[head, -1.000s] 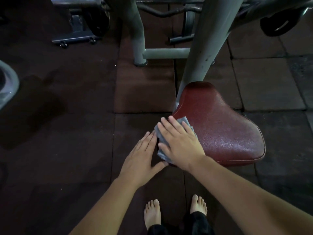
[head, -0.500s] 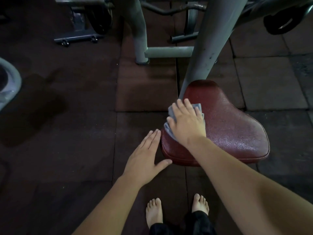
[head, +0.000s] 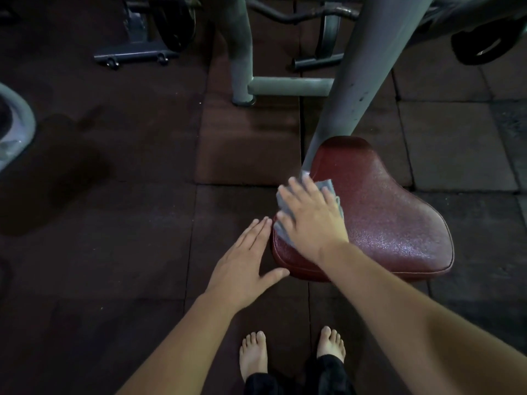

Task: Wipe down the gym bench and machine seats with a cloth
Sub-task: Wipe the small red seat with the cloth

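A dark red padded machine seat sits low at centre right, fixed to a slanted grey post. My right hand lies flat, fingers spread, pressing a grey cloth onto the seat's left part; cloth edges stick out beyond the fingers and by the thumb. My left hand is flat with straight fingers just left of the seat, fingertips and thumb near its left edge; whether they touch it I cannot tell. It holds nothing.
Grey machine frame tubes and a black weight plate stand behind the seat. Another machine base is at the upper left, and a grey rounded object at the left edge. Dark rubber floor tiles surround my bare feet.
My right hand slid the cloth from the seat's near left corner up along the left side toward the post. My left hand stayed beside the seat's left edge.
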